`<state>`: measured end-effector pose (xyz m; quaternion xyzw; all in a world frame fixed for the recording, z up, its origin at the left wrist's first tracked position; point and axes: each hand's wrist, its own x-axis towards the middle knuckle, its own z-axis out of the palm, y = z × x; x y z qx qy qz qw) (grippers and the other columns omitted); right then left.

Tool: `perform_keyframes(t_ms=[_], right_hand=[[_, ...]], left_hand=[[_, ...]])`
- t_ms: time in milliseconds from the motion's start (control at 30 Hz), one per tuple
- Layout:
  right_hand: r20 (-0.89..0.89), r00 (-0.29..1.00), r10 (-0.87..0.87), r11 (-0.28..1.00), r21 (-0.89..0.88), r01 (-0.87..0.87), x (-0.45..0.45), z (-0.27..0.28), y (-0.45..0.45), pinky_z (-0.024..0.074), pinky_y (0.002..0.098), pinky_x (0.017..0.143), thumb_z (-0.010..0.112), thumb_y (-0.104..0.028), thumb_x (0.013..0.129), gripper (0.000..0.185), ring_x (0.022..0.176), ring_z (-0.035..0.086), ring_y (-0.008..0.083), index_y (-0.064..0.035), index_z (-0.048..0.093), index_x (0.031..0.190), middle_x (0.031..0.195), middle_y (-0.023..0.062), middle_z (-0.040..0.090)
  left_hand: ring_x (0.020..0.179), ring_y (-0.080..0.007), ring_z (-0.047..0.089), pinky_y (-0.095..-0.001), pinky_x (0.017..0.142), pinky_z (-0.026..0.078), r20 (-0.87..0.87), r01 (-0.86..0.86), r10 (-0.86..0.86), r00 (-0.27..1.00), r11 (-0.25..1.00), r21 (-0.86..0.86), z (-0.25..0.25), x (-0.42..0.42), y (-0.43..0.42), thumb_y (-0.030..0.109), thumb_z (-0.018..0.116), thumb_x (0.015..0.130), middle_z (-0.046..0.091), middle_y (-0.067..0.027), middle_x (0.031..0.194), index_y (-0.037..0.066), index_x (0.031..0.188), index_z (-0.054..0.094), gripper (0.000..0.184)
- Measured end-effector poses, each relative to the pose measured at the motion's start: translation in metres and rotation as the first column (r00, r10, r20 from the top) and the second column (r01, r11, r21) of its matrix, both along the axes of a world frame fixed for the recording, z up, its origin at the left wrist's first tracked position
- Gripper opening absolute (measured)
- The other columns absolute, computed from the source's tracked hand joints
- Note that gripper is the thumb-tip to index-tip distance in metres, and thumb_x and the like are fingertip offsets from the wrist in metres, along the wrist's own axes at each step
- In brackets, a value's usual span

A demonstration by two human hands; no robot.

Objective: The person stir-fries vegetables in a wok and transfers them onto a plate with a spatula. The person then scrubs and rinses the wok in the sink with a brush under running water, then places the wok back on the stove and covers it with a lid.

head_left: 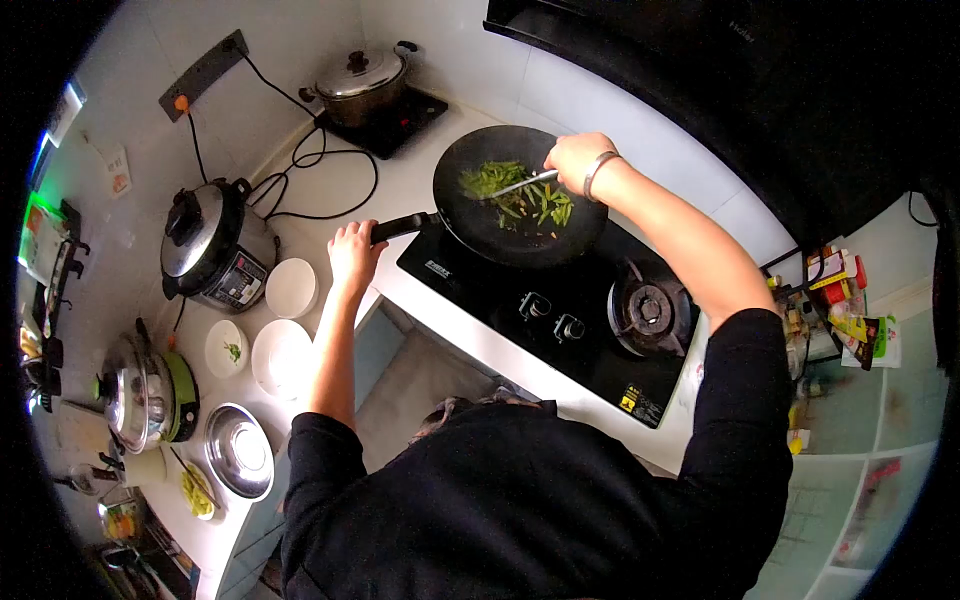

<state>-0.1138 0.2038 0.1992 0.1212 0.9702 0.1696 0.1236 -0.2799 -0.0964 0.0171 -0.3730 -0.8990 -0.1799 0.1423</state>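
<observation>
Head view. My left hand [354,252] has its fingers curled round the end of the wok handle [400,228], which projects past the gas hob [450,283]. My right hand [582,162] has its fingers pressed together round a metal-shafted cooking utensil [525,184]; its tip is lost among green vegetable pieces [550,208] inside the black wok [500,245], on the hob's left side. Right burner [650,312]: near my right forearm.

Surroundings: black cable [375,190] loops over the counter between pressure cooker [245,235] and lidded pot [360,78], beyond my left hand. Three white bowls [292,288] stand near my left forearm, one holding green bits; steel basin [238,450] close by. Range hood [740,90] overhangs the hob's far side.
</observation>
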Motion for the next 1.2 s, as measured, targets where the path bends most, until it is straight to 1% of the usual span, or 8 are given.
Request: perform_keyframes(t_ms=[267,367,433,567,700,867,1100,1200], right_hand=[[-0.065,0.982,-0.175,0.961,-0.226,0.156,0.019,0.033,0.066,0.0486,0.0391,0.074,0.059,-0.019,0.079,0.018,0.081,0.063,0.0292,-0.0093,0.068,0.090,0.083,0.0153,0.065],[-0.135,0.978,-0.160,0.984,0.056,0.169,0.017,0.021,0.067,0.0503,0.0387,0.071,0.056,-0.016,0.079,0.018,0.082,0.064,0.0281,-0.0094,0.070,0.089,0.087,0.0147,0.066],[-0.013,0.996,-0.088,0.957,0.278,0.088,0.012,0.005,0.056,0.0509,0.0388,0.069,0.056,-0.013,0.077,0.018,0.082,0.064,0.0273,-0.0095,0.070,0.088,0.085,0.0138,0.067],[0.091,0.996,-0.011,0.999,0.052,0.006,0.021,0.013,0.051,0.0508,0.0408,0.067,0.058,-0.011,0.072,0.016,0.079,0.064,0.0272,-0.0161,0.070,0.082,0.085,0.0084,0.067],[0.196,0.980,-0.045,0.976,0.218,0.001,0.031,0.069,0.055,0.0512,0.0355,0.065,0.065,-0.019,0.072,0.018,0.076,0.065,0.0198,-0.0250,0.071,0.087,0.086,0.0013,0.068],[0.208,0.977,0.041,0.857,0.495,-0.141,0.033,0.066,0.046,0.0518,0.0342,0.063,0.063,-0.018,0.074,0.011,0.075,0.065,0.0207,-0.0125,0.071,0.080,0.077,0.0065,0.068],[-0.086,0.971,0.225,0.944,0.265,-0.195,0.037,0.043,0.059,0.0509,0.0356,0.060,0.063,-0.018,0.071,0.009,0.070,0.065,0.0241,-0.0172,0.071,0.073,0.074,0.0078,0.067],[0.158,0.987,0.001,0.974,0.222,-0.037,0.044,0.081,0.045,0.0504,0.0338,0.063,0.069,-0.010,0.063,0.023,0.073,0.064,0.0226,-0.0227,0.073,0.082,0.076,0.0064,0.067]], left_hand=[[0.090,-0.0251,0.055,-0.0406,0.076,0.042,-0.007,0.000,0.000,1.000,1.000,0.010,-0.002,-0.001,0.002,0.028,0.071,0.070,0.058,-0.0043,0.090,0.016,0.104,0.057,0.039],[0.090,-0.0250,0.055,-0.0408,0.076,0.042,-0.005,-0.010,0.010,1.000,1.000,-0.009,-0.003,-0.002,0.002,0.028,0.071,0.070,0.058,-0.0043,0.091,0.016,0.104,0.058,0.039],[0.090,-0.0249,0.055,-0.0412,0.076,0.042,-0.002,-0.002,0.002,1.000,1.000,0.004,-0.002,-0.003,0.002,0.028,0.072,0.070,0.058,-0.0042,0.091,0.016,0.104,0.058,0.039],[0.090,-0.0250,0.055,-0.0413,0.076,0.042,0.001,-0.010,0.010,1.000,1.000,-0.004,-0.005,-0.002,0.003,0.028,0.072,0.070,0.058,-0.0042,0.091,0.016,0.104,0.058,0.039],[0.091,-0.0251,0.055,-0.0408,0.076,0.042,0.010,-0.012,0.012,1.000,1.000,-0.012,-0.001,-0.001,0.002,0.027,0.072,0.070,0.058,-0.0045,0.091,0.016,0.105,0.058,0.039],[0.091,-0.0265,0.055,-0.0416,0.076,0.042,0.004,0.006,-0.006,1.000,1.000,-0.006,-0.001,-0.001,0.002,0.027,0.070,0.072,0.059,-0.0057,0.092,0.015,0.107,0.057,0.039],[0.100,-0.0275,0.052,-0.0412,0.084,0.041,0.016,-0.005,0.005,1.000,1.000,0.031,0.004,0.003,0.001,0.023,0.073,0.069,0.056,-0.0079,0.102,0.014,0.112,0.056,0.046],[0.105,-0.0294,0.049,-0.0414,0.089,0.039,-0.115,0.047,-0.016,0.993,0.961,0.273,0.012,0.015,0.000,0.017,0.073,0.068,0.053,-0.0105,0.109,0.012,0.113,0.055,0.049]])
